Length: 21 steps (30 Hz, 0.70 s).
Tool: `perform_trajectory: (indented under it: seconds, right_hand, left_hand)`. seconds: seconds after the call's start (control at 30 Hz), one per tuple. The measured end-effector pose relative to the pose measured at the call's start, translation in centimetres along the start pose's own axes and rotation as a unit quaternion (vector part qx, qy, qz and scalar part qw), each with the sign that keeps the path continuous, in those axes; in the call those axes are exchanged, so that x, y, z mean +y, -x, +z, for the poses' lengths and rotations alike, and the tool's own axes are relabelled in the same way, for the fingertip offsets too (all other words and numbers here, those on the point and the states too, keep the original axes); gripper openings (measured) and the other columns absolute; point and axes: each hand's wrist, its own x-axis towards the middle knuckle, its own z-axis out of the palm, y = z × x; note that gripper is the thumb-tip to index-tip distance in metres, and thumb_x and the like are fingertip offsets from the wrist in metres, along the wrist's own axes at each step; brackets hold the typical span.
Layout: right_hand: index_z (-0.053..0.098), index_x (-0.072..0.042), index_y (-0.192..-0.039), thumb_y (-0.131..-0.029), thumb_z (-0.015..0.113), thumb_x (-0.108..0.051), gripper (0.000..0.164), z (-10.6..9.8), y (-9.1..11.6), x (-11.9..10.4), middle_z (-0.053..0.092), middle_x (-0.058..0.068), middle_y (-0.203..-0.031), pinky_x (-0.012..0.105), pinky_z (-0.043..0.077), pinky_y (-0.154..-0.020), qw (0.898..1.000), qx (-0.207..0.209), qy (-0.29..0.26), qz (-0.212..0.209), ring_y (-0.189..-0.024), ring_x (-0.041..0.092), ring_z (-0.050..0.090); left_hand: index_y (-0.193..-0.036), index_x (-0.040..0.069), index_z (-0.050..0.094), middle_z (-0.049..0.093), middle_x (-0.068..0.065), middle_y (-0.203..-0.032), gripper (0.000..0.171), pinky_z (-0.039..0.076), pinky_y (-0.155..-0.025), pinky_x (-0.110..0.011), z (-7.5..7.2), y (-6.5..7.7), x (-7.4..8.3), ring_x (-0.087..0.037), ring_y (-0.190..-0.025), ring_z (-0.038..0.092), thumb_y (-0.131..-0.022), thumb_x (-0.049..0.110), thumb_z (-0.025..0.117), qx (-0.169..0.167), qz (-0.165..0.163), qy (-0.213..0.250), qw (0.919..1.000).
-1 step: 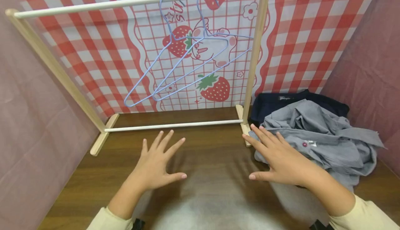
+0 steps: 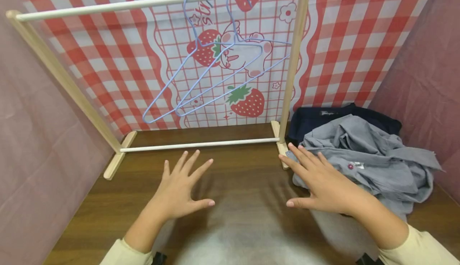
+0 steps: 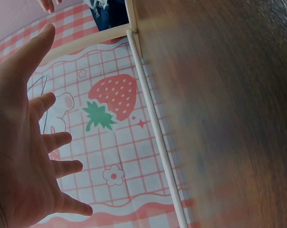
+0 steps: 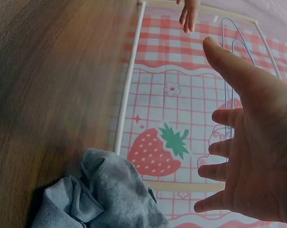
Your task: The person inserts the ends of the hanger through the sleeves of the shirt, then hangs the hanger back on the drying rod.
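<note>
My left hand (image 2: 177, 193) hovers over the wooden table with its fingers spread and holds nothing. To the right, my right hand (image 2: 323, 183) is spread the same way, palm down, and also holds nothing. In the head view it overlaps the left edge of a crumpled grey shirt (image 2: 388, 169); whether it touches the cloth I cannot tell. Under and behind the shirt lies a dark navy garment (image 2: 305, 125), partly hidden. Two light blue wire hangers (image 2: 158, 93) hang from the top bar of a wooden rack (image 2: 108, 10) beyond the hands.
The rack's lower white rod (image 2: 201, 145) runs just past the left fingertips, between two wooden feet (image 2: 115, 167). Behind it hangs a red checked cloth (image 2: 352, 29) with strawberries. Pink curtains (image 2: 28, 137) close both sides. The brown tabletop (image 2: 244, 193) stretches between the hands.
</note>
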Motion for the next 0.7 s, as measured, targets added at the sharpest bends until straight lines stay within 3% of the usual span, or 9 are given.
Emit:
perform_trajectory:
  seconds: [0.47, 0.7]
  right_hand:
    - [0.026, -0.018, -0.155, -0.080, 0.053, -0.076, 0.099, 0.0, 0.5, 0.2, 0.008, 0.012, -0.162, 0.072, 0.021, -0.102, 1.000, 0.016, 0.007, 0.000, -0.144, 0.041, 0.018]
    - [0.023, -0.024, -0.156, -0.079, 0.055, -0.075, 0.098, -0.3, 1.0, 0.6, 0.010, 0.011, -0.162, 0.073, 0.023, -0.101, 0.999, 0.037, 0.012, 0.000, -0.142, 0.042, 0.022]
  left_hand:
    - [-0.154, 0.034, 0.025, 0.019, -0.012, -0.160, 0.098, 0.010, -0.099, -0.078, 0.3, -0.2, 0.2, -0.043, -0.144, 0.015, -0.074, 0.072, 0.065, 0.005, 0.006, 0.006, 1.0000]
    - [-0.155, 0.034, 0.024, 0.020, -0.011, -0.160, 0.098, 0.012, -0.099, -0.078, 0.4, -0.6, 0.5, -0.043, -0.144, 0.015, -0.074, 0.072, 0.065, 0.013, 0.015, 0.010, 0.9997]
